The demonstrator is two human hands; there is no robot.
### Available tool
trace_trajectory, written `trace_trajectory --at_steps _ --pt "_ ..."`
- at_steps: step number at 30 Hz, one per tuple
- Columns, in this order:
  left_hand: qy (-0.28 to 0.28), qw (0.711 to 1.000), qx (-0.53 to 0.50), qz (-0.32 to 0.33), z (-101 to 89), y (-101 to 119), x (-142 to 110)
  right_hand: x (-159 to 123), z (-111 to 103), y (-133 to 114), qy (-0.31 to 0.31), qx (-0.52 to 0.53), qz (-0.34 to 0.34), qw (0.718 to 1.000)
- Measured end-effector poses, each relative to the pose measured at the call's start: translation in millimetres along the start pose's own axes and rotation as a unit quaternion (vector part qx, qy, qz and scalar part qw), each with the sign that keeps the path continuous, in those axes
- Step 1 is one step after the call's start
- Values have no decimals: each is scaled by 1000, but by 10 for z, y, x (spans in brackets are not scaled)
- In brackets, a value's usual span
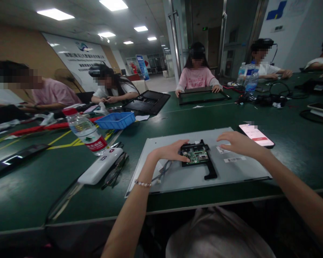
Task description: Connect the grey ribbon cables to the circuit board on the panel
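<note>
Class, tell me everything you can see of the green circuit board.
The green circuit board carries many small components and a pale, metallic-looking connector toward its right side. It sits face-up in a black, plastic-looking frame lying on a grey panel. The left hand is at its left side, thumb seemingly touching the near corner; the right hand is apart from it.

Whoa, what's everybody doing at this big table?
The person here seems to grip the left side of a green circuit board in a black bracket with the left hand. It's over a grey panel. The right hand is open beside it, near a lit phone. Across the table, someone has both hands at a black frame.
</note>
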State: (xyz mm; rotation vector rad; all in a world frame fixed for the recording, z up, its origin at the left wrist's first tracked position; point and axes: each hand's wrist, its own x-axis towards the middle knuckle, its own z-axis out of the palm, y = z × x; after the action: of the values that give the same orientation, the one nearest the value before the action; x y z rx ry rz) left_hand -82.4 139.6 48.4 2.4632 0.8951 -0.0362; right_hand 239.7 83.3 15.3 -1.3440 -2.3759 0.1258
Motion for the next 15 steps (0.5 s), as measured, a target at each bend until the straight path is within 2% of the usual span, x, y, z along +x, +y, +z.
trace_trajectory --at_steps 4,9,15 --pt "1 1000 1 -4 -2 -7 6 -241 54 35 -43 6 -6 999" --pt "-2 1000 4 -9 -18 19 2 -302 115 74 -21 -28 3 999" --pt "-6 1000 1 -11 -25 33 -6 -275 154 45 -7 -104 -17 994"
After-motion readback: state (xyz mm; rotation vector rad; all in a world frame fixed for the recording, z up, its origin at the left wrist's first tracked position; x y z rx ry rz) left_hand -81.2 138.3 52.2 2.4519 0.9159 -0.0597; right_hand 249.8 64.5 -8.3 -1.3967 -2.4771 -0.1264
